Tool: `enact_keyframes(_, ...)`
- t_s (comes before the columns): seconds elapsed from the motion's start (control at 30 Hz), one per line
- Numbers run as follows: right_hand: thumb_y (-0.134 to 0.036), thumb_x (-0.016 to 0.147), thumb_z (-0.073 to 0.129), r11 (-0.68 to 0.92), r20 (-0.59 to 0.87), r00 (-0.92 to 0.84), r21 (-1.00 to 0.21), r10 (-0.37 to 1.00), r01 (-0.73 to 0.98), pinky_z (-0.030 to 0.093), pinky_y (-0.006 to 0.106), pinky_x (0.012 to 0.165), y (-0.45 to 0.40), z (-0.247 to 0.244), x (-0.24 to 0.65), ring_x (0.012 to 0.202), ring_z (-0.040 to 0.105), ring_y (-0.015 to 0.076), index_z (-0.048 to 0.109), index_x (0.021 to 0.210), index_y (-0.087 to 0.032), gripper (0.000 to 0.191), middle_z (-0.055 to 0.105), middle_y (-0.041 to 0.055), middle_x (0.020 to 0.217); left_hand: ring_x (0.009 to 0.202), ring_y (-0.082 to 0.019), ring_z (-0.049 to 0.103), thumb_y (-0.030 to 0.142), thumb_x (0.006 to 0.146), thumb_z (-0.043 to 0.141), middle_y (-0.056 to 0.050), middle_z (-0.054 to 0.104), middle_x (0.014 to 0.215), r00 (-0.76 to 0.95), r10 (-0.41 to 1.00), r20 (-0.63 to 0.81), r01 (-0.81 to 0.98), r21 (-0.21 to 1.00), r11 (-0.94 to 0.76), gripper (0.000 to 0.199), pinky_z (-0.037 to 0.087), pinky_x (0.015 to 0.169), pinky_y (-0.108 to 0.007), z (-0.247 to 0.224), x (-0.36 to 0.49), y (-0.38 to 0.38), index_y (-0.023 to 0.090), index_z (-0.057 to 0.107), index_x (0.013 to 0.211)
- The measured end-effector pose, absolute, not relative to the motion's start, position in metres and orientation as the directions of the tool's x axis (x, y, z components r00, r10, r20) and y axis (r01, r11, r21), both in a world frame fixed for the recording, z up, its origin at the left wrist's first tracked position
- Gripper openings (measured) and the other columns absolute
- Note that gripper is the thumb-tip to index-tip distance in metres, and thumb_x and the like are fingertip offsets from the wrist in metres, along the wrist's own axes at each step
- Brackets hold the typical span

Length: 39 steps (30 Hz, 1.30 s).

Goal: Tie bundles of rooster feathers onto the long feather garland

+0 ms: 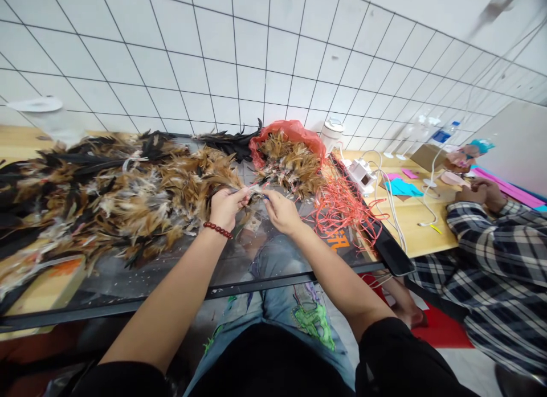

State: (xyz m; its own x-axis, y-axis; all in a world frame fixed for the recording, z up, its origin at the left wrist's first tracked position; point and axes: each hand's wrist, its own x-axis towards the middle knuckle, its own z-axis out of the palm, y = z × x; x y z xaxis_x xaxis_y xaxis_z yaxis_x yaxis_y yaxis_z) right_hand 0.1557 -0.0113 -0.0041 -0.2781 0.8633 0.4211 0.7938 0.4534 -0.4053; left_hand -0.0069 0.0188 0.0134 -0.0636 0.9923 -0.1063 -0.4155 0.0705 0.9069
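Note:
My left hand (225,206), with a red bead bracelet on its wrist, is closed in a pinch on a feather (254,189) whose pale end points right. Close beside it, my right hand (282,211) is also closed, fingertips at that pale end. A small dark bluish bit shows at its fingers, too small to name. Brown, black and white feathers (141,206) lie in a large heap left of my hands. Behind my right hand, more brown feathers (290,160) spill from a red plastic bag (294,128).
Tangled orange-red string (346,212) lies right of my hands. A white lidded cup (332,134) stands by the tiled wall, near a white power strip (361,175) with cables. At far right sits a person in a plaid shirt (499,243), beside coloured paper (401,187).

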Motion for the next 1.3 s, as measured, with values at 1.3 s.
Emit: enact_keyframes(1.3,-0.031,0.098,0.038,0.470,0.399,-0.250,-0.705,0.882,0.531,0.045,0.032,0.088,0.002,-0.021,0.153,0.092,0.059,0.0179,0.058,0.100,-0.020,0.023,0.066,0.0056,0.098,0.058,-0.013,0.064,0.033,0.039,0.094,-0.008,0.070,0.062,0.099,0.993,-0.064,-0.326,0.941,0.093,0.042,0.053,0.064,-0.025,0.010,-0.001,0.014,0.008,0.072,0.064)
